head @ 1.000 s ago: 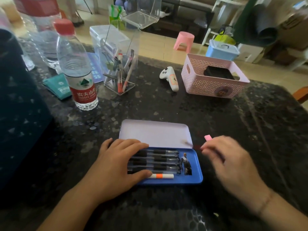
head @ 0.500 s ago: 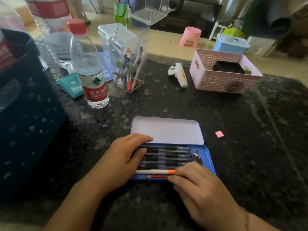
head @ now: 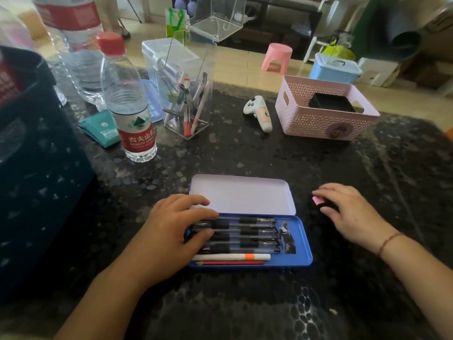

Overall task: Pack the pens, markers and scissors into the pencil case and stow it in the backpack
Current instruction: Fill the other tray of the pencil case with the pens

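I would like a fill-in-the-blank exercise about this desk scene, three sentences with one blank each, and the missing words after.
1. The lid of the blue pencil case is ____.
2. The left hand rests on the black pens inside the case, while the right hand reaches the small ____ eraser on the table.
3. The water bottle has a ____ cap.

Missing words: open; pink; red

Pens lie in the pencil case, bottle behind-left.
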Tool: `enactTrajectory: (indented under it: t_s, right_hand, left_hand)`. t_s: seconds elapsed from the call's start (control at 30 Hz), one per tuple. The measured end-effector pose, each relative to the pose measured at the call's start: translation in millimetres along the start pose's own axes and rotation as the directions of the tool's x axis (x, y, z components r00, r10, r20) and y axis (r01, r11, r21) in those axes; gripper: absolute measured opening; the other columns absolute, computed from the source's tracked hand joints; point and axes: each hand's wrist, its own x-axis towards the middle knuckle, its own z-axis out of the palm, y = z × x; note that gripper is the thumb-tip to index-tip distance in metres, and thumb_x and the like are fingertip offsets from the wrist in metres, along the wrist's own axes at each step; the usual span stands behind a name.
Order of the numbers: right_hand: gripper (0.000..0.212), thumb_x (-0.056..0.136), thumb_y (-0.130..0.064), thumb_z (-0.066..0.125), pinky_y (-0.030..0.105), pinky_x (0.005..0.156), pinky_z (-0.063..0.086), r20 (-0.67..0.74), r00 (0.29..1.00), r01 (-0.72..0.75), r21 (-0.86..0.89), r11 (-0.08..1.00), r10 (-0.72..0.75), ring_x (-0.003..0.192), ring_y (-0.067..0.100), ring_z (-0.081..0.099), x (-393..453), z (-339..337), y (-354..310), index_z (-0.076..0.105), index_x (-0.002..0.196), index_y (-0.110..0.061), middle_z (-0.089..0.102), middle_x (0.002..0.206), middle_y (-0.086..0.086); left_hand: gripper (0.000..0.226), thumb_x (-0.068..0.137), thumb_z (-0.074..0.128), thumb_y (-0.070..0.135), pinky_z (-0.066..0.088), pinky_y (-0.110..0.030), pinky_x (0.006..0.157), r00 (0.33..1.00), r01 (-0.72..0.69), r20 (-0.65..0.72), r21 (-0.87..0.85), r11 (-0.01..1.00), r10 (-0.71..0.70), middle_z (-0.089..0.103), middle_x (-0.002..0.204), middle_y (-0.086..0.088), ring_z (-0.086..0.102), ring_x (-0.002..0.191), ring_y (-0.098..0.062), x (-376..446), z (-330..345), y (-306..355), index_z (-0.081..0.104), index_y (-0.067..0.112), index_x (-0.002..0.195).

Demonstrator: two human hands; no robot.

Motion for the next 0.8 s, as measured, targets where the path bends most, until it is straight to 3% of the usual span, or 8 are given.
enactTrajectory:
  t_s: [0.1, 0.17, 0.23, 0.3, 0.47, 0.57, 0.67, 0.8]
  right_hand:
    - [0.027, 0.089, -0.006, 0.060, 0.036, 0.097, 0.044, -0.107, 0.994, 0.045, 0.060, 0.997, -0.039, 0.107, 0.024, 0.057, -9, 0, -4, 0.067, 0.114, -0.013, 0.063, 0.109, 0.003]
    - [0.017, 0.088, -0.009, 0.063, 0.034, 0.088, 0.049, -0.190, 0.978, 0.102, 0.063, 0.993, -0.088, 0.096, 0.021, 0.059, -19, -2, -12, 0.069, 0.103, -0.013, 0.063, 0.098, 0.001]
    - [0.018, 0.086, -0.015, 0.068, 0.031, 0.087, 0.048, -0.148, 0.982, 0.123, 0.023, 0.992, -0.118, 0.098, 0.016, 0.055, -25, -2, -20, 0.069, 0.103, -0.016, 0.059, 0.101, -0.002]
    - [0.026, 0.083, -0.013, 0.071, 0.029, 0.092, 0.045, -0.103, 0.992, 0.080, 0.025, 0.996, -0.077, 0.103, 0.013, 0.052, -25, 1, -18, 0.068, 0.109, -0.016, 0.055, 0.111, -0.003]
    - [0.015, 0.085, -0.004, 0.067, 0.032, 0.083, 0.051, -0.195, 0.978, 0.098, 0.120, 0.988, -0.073, 0.086, 0.014, 0.058, -16, 5, -8, 0.069, 0.093, -0.016, 0.058, 0.094, -0.004]
    - [0.010, 0.085, -0.019, 0.069, 0.029, 0.077, 0.050, -0.179, 0.982, 0.081, 0.079, 0.994, -0.066, 0.083, 0.013, 0.057, -14, 6, -9, 0.064, 0.093, -0.021, 0.059, 0.091, -0.005]
    - [0.012, 0.085, -0.020, 0.070, 0.025, 0.072, 0.045, -0.187, 0.981, 0.060, 0.074, 0.995, -0.045, 0.079, 0.012, 0.055, -10, 7, -11, 0.059, 0.086, -0.026, 0.057, 0.087, -0.006]
    - [0.011, 0.081, -0.017, 0.074, 0.026, 0.071, 0.046, -0.381, 0.920, 0.159, 0.156, 0.975, -0.090, 0.076, 0.014, 0.059, -29, -13, -35, 0.065, 0.083, -0.023, 0.064, 0.083, -0.006]
  left_hand:
    - [0.037, 0.088, 0.051, 0.047, 0.038, -0.045, 0.105, 0.988, 0.082, -0.128, -0.015, 0.997, -0.083, 0.054, 0.128, 0.013, 0.043, 0.123, -0.008, 2, 2, 1, 0.061, 0.032, 0.120]
    - [0.035, 0.091, 0.054, 0.039, 0.034, -0.037, 0.107, 0.962, 0.182, -0.196, -0.049, 0.982, -0.188, 0.052, 0.132, 0.008, 0.038, 0.123, -0.006, 3, 1, 1, 0.059, 0.027, 0.124]
    - [0.038, 0.092, 0.052, 0.035, 0.028, -0.030, 0.104, 0.941, 0.258, -0.209, -0.068, 0.964, -0.266, 0.052, 0.133, 0.004, 0.034, 0.121, -0.002, 3, 1, 0, 0.055, 0.025, 0.128]
    - [0.040, 0.094, 0.047, 0.035, 0.031, -0.033, 0.105, 0.932, 0.304, -0.175, -0.095, 0.948, -0.316, 0.054, 0.132, 0.002, 0.039, 0.121, -0.007, 4, 2, 1, 0.051, 0.025, 0.133]
    - [0.041, 0.096, 0.026, 0.055, 0.035, -0.052, 0.105, 0.944, 0.286, -0.093, -0.248, 0.926, -0.317, 0.058, 0.128, 0.015, 0.052, 0.119, -0.007, 3, 5, -1, 0.046, 0.043, 0.130]
    - [0.037, 0.093, 0.019, 0.063, 0.030, -0.053, 0.109, 0.935, 0.301, -0.092, -0.312, 0.901, -0.344, 0.058, 0.129, 0.016, 0.050, 0.122, -0.007, 2, 5, -2, 0.040, 0.059, 0.123]
    - [0.030, 0.089, 0.015, 0.070, 0.028, -0.053, 0.110, 0.927, 0.320, -0.077, -0.349, 0.881, -0.367, 0.057, 0.128, 0.019, 0.049, 0.124, -0.010, 4, 2, 1, 0.034, 0.075, 0.111]
    - [0.029, 0.088, 0.016, 0.071, 0.027, -0.053, 0.111, 0.924, 0.328, -0.060, -0.377, 0.866, -0.377, 0.056, 0.117, 0.031, 0.050, 0.122, -0.006, 4, -1, 6, 0.034, 0.076, 0.111]
